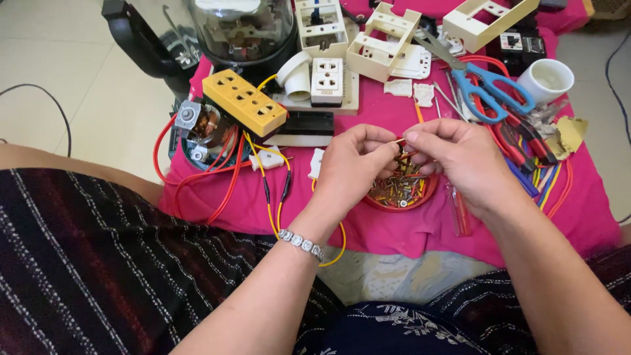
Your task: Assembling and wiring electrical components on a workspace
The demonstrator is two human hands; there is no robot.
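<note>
While your left hand (pixel 355 164) and right hand (pixel 453 161) pinch the thin wire end (pixel 399 141) together above the red dish (pixel 402 190) (full of small screws), keep both grips close and steady.

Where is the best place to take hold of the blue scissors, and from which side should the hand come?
Best by the blue handle loops of the scissors. They point toward the person and lie bare, while the blades point away under the cream boxes. The right hand is nearer, so probably come from the near side, from above.
</note>
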